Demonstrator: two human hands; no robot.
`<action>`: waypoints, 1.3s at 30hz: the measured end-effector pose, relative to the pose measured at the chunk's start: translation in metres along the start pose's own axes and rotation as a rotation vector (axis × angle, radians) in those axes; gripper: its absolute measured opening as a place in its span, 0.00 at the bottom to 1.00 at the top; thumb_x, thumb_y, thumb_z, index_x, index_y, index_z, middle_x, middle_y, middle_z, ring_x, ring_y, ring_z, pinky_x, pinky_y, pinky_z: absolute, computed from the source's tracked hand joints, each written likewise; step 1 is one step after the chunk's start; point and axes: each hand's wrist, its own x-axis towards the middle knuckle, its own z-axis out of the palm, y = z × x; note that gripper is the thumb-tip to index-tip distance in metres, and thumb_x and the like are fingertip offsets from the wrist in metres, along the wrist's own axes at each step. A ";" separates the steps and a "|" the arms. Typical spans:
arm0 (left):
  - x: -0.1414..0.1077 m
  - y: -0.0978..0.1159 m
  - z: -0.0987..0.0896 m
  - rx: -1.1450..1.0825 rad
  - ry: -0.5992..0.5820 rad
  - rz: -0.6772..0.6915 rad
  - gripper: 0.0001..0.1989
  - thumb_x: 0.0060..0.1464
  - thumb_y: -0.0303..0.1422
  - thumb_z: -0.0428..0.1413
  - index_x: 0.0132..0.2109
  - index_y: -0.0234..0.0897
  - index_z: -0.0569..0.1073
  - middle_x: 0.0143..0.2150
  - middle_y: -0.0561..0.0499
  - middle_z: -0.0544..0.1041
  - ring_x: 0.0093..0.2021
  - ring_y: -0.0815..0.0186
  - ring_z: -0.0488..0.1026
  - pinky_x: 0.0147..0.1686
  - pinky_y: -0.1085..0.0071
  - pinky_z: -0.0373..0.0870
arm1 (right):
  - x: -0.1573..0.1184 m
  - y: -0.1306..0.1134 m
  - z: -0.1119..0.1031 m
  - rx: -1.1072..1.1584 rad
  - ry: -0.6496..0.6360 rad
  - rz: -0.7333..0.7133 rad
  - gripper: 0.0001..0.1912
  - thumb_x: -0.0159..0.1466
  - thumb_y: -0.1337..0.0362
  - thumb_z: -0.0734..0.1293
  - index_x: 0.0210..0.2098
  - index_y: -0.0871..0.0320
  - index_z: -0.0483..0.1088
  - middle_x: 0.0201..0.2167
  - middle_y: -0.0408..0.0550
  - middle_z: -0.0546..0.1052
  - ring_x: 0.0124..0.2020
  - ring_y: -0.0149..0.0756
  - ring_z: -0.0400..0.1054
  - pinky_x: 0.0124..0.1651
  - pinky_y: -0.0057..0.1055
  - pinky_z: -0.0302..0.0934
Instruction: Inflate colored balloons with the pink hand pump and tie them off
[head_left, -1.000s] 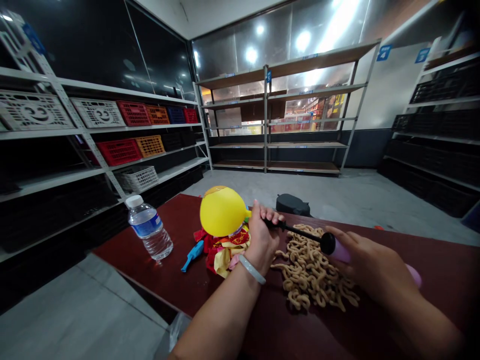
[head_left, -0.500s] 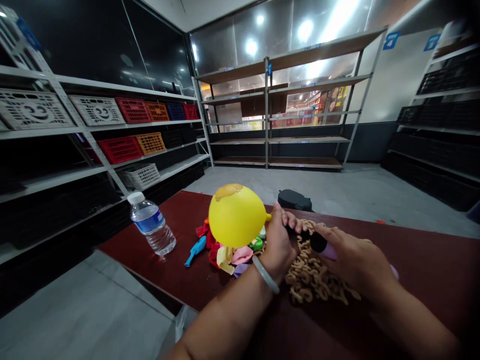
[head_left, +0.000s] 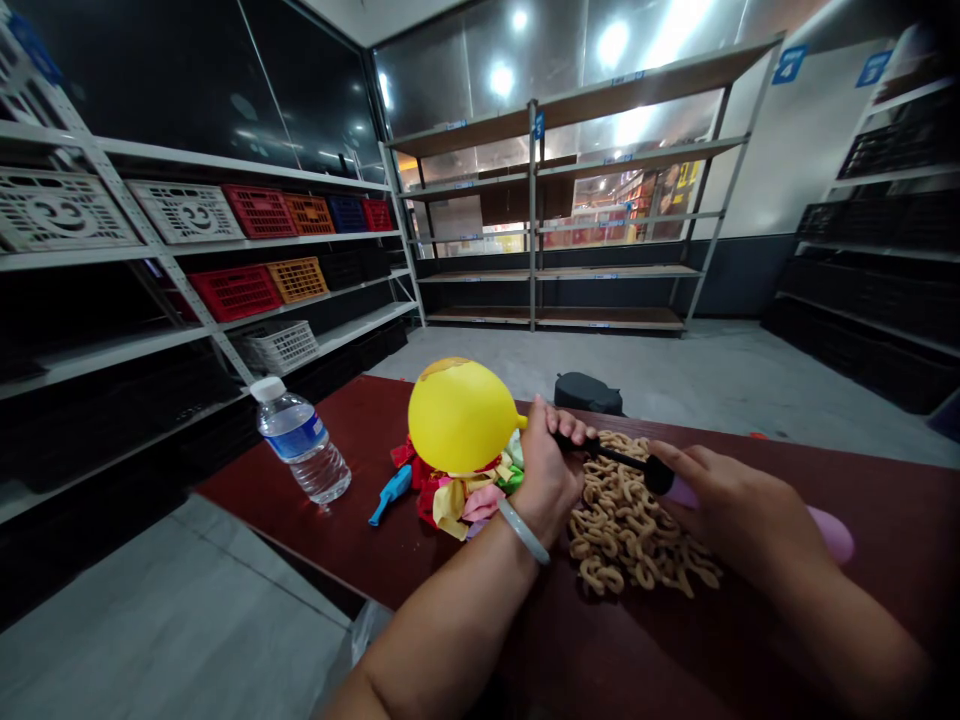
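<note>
My left hand, wearing a pale bracelet, is closed round the neck of an inflated yellow balloon and the black end of a hand balloon pump. The pump's thin black rod shows between my hands. My right hand is wrapped round the pump's purple barrel, whose rounded end sticks out to the right. Limp balloons in several colours lie under the yellow one, with a blue balloon at their left. Curly tan pieces are heaped beneath the pump.
A water bottle with a white cap stands on the dark red table at the left. A dark rounded object is beyond the far edge. Shelves with crates line the left wall; a metal rack stands behind.
My right hand has moved right with the purple barrel, baring a length of black rod between my hands. The balloon and my left hand appear slightly further left and higher.
</note>
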 end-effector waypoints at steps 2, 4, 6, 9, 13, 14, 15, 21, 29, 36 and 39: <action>-0.008 -0.015 -0.002 0.028 -0.034 -0.042 0.23 0.60 0.46 0.53 0.24 0.37 0.57 0.19 0.58 0.55 0.20 0.71 0.57 0.29 0.69 0.61 | 0.002 -0.011 -0.003 0.000 0.002 -0.016 0.27 0.62 0.56 0.64 0.60 0.52 0.63 0.43 0.50 0.77 0.35 0.42 0.73 0.29 0.35 0.61; -0.015 -0.025 -0.003 0.054 -0.064 -0.064 0.23 0.60 0.47 0.52 0.24 0.37 0.58 0.19 0.57 0.56 0.21 0.71 0.58 0.30 0.69 0.61 | 0.004 -0.020 -0.007 0.003 0.009 -0.023 0.26 0.63 0.57 0.64 0.60 0.52 0.63 0.45 0.52 0.76 0.35 0.42 0.73 0.32 0.36 0.63; -0.021 -0.030 -0.002 0.064 -0.072 -0.068 0.24 0.60 0.47 0.51 0.23 0.37 0.58 0.19 0.56 0.57 0.21 0.71 0.58 0.30 0.69 0.62 | 0.006 -0.027 -0.009 0.010 0.020 -0.032 0.26 0.62 0.57 0.64 0.59 0.53 0.63 0.46 0.53 0.76 0.36 0.43 0.73 0.33 0.37 0.63; -0.023 -0.027 0.001 0.085 -0.060 -0.066 0.24 0.61 0.47 0.51 0.23 0.37 0.58 0.19 0.57 0.57 0.21 0.71 0.57 0.30 0.69 0.62 | 0.008 -0.030 -0.011 0.036 0.045 -0.041 0.25 0.62 0.57 0.65 0.58 0.53 0.65 0.45 0.53 0.77 0.36 0.42 0.73 0.33 0.35 0.63; -0.014 -0.002 0.009 0.103 -0.060 -0.037 0.23 0.59 0.45 0.54 0.24 0.37 0.57 0.19 0.57 0.56 0.20 0.71 0.57 0.27 0.70 0.60 | 0.008 -0.016 -0.009 0.081 0.055 -0.025 0.28 0.61 0.56 0.65 0.60 0.52 0.63 0.45 0.49 0.77 0.38 0.42 0.74 0.32 0.34 0.63; -0.009 0.007 0.010 0.094 -0.043 -0.014 0.23 0.59 0.44 0.55 0.23 0.38 0.56 0.18 0.58 0.55 0.19 0.72 0.56 0.26 0.70 0.59 | 0.007 -0.010 -0.007 0.085 0.044 -0.016 0.28 0.62 0.55 0.65 0.60 0.51 0.63 0.44 0.48 0.78 0.38 0.41 0.74 0.31 0.33 0.63; -0.005 0.016 0.011 0.086 -0.031 -0.002 0.23 0.59 0.42 0.55 0.23 0.38 0.55 0.18 0.58 0.55 0.18 0.72 0.56 0.25 0.71 0.58 | 0.006 -0.003 -0.006 0.083 0.030 -0.007 0.28 0.62 0.55 0.65 0.60 0.51 0.63 0.43 0.47 0.78 0.37 0.41 0.74 0.31 0.33 0.63; 0.015 0.048 0.007 0.031 -0.017 0.093 0.22 0.60 0.38 0.55 0.23 0.38 0.53 0.17 0.59 0.54 0.16 0.72 0.54 0.23 0.72 0.57 | 0.000 0.024 0.002 0.039 0.020 0.040 0.28 0.61 0.52 0.66 0.59 0.47 0.64 0.43 0.46 0.78 0.36 0.41 0.74 0.30 0.33 0.61; 0.002 0.005 0.002 0.013 0.021 -0.013 0.21 0.61 0.39 0.53 0.24 0.38 0.54 0.18 0.59 0.54 0.18 0.73 0.54 0.25 0.72 0.58 | 0.000 -0.003 -0.007 -0.028 0.019 -0.005 0.26 0.62 0.57 0.65 0.59 0.52 0.64 0.42 0.49 0.77 0.35 0.41 0.73 0.29 0.33 0.61; -0.022 -0.029 0.000 0.093 -0.076 -0.080 0.21 0.61 0.44 0.52 0.24 0.37 0.59 0.20 0.57 0.57 0.21 0.72 0.58 0.32 0.69 0.63 | 0.006 -0.026 -0.009 0.048 0.055 -0.023 0.27 0.60 0.58 0.67 0.59 0.52 0.64 0.48 0.52 0.77 0.38 0.44 0.74 0.32 0.36 0.64; -0.024 -0.024 0.004 0.132 -0.079 -0.083 0.22 0.61 0.45 0.52 0.24 0.37 0.58 0.19 0.57 0.57 0.21 0.71 0.58 0.32 0.69 0.64 | 0.010 -0.027 -0.008 0.088 0.081 -0.024 0.29 0.60 0.57 0.66 0.60 0.52 0.62 0.49 0.51 0.77 0.42 0.45 0.74 0.34 0.36 0.65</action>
